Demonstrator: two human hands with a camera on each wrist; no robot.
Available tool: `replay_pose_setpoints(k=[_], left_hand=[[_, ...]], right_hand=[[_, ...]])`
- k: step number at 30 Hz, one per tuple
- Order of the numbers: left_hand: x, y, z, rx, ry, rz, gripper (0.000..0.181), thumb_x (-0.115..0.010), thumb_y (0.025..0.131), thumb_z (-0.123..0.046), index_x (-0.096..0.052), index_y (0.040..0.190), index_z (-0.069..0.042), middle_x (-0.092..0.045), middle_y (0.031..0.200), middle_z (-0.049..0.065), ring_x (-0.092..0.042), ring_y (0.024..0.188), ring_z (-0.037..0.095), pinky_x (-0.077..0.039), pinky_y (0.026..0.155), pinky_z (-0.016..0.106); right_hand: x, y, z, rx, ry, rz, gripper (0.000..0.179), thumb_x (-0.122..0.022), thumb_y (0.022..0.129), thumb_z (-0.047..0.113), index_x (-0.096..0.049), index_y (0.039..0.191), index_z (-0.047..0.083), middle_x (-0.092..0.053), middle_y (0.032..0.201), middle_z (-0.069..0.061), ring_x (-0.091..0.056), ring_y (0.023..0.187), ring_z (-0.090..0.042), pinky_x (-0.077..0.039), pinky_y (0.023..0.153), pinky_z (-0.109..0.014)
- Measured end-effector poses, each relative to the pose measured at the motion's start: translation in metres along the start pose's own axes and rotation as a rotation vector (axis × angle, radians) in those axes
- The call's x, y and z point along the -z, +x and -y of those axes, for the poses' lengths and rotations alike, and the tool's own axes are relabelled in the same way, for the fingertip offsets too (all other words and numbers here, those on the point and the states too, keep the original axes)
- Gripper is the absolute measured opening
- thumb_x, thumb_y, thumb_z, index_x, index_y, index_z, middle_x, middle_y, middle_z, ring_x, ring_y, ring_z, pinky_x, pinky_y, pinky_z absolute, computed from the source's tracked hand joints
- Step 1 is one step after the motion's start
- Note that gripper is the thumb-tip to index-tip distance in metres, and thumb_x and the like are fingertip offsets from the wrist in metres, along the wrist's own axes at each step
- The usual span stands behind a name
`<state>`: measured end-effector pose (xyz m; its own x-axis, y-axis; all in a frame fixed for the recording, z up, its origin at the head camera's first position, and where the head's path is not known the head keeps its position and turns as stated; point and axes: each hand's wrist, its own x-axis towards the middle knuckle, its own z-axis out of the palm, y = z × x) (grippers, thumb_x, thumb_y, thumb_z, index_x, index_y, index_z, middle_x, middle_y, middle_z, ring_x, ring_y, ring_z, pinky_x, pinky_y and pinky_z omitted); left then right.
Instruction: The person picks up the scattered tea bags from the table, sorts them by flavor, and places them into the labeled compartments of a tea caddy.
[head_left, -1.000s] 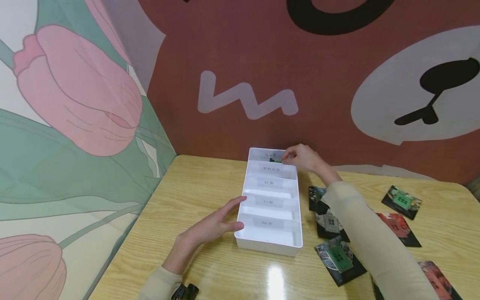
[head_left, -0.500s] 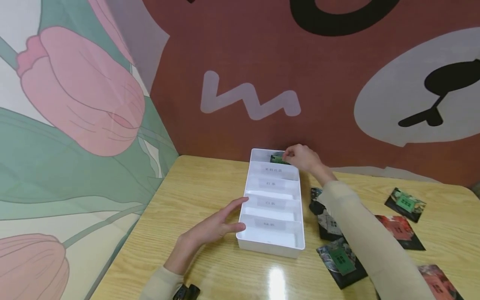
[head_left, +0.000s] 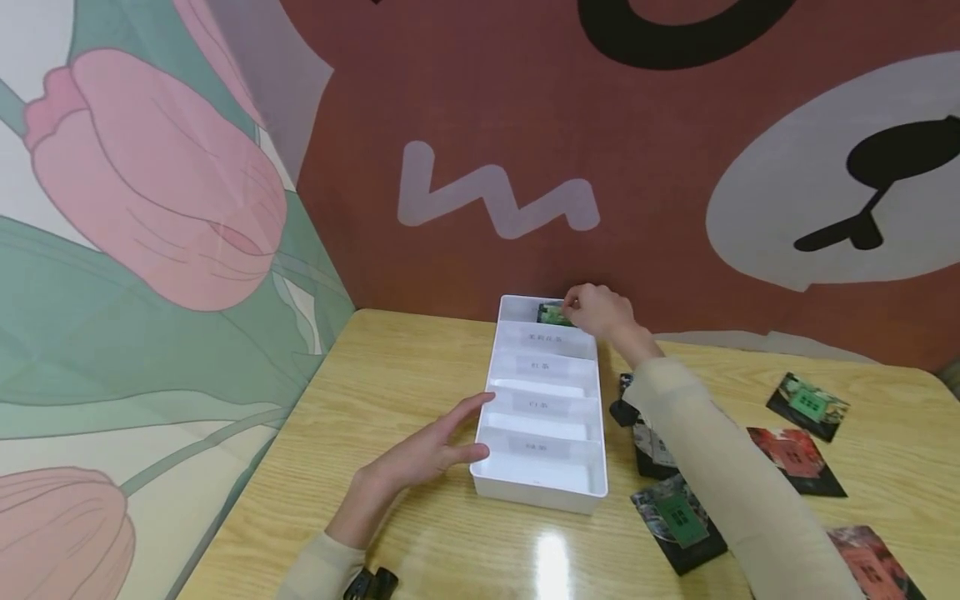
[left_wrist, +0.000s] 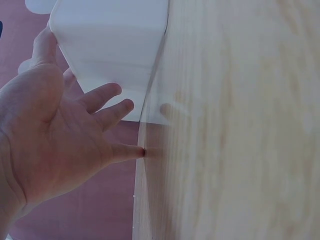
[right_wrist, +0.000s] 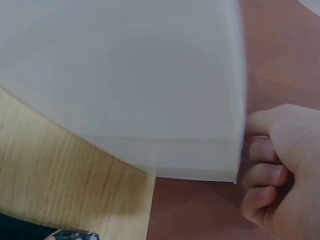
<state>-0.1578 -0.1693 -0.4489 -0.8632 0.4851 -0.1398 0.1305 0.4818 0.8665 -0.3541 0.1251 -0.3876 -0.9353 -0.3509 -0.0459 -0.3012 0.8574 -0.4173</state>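
Note:
A white tray (head_left: 540,497) with several labelled compartments, one behind another, stands lengthwise near the wall. In its farthest compartment, a small green-and-black tea packet (head_left: 552,314) shows above the divider. My right hand (head_left: 597,310) pinches the packet's right end, at the tray's back right corner. In the right wrist view its curled fingers (right_wrist: 262,175) are beside the rim, and the tray wall (right_wrist: 125,100) hides the packet. My left hand (head_left: 420,450) rests spread against the tray's left side, thumb and forefinger at the rim. The left wrist view shows the other fingers (left_wrist: 107,95) stretched out beside the wall.
Right of the tray several tea packets lie on the wooden table (head_left: 390,367): green ones (head_left: 807,406), red ones (head_left: 797,461) and a grey one (head_left: 654,447). My right sleeve (head_left: 720,450) crosses over some. A painted wall (head_left: 480,267) borders the table's back edge.
The tea packet at my right hand has risen a little, showing more of its face above the divider. My left hand keeps its place on the tray.

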Motion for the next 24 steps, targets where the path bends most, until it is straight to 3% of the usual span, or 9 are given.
replay_pose_setpoints(k=[5,9,16,24], left_hand=[[0.0,0.0,-0.001,-0.006,0.006,0.001,0.071,-0.064,0.094,-0.048,-0.021,0.15,-0.054,-0.027,0.161,-0.011,-0.027,0.15,0.015,-0.028,0.12,0.047],[0.0,0.0,0.0,-0.003,0.006,0.001,0.071,-0.064,0.094,-0.048,-0.021,0.15,-0.055,-0.028,0.161,-0.011,-0.027,0.15,0.014,-0.028,0.12,0.047],[0.001,0.002,0.0,-0.014,0.015,-0.005,0.071,-0.063,0.094,-0.047,-0.021,0.15,-0.054,-0.029,0.162,-0.006,-0.028,0.149,0.017,-0.027,0.12,0.048],[0.0,0.001,-0.001,-0.013,-0.001,0.004,0.071,-0.064,0.094,-0.045,-0.021,0.151,-0.052,-0.029,0.162,-0.003,-0.028,0.15,0.019,-0.027,0.12,0.049]], right_hand=[[-0.004,0.0,-0.003,-0.014,-0.047,-0.111,0.027,-0.056,0.101,0.031,-0.07,0.118,0.015,-0.073,0.101,-0.006,-0.065,0.078,-0.023,-0.046,0.064,-0.039],[-0.005,0.001,-0.004,-0.009,-0.053,-0.178,0.025,-0.055,0.101,0.029,-0.07,0.116,0.014,-0.073,0.093,-0.006,-0.062,0.07,-0.022,-0.043,0.06,-0.036],[-0.003,-0.001,-0.003,-0.026,-0.04,-0.209,0.026,-0.057,0.101,0.032,-0.07,0.116,0.015,-0.074,0.094,-0.005,-0.062,0.071,-0.021,-0.045,0.063,-0.039],[0.0,-0.018,-0.002,0.011,-0.031,-0.198,0.027,-0.057,0.1,0.034,-0.07,0.117,0.017,-0.069,0.079,-0.005,-0.056,0.06,-0.021,-0.037,0.049,-0.033]])
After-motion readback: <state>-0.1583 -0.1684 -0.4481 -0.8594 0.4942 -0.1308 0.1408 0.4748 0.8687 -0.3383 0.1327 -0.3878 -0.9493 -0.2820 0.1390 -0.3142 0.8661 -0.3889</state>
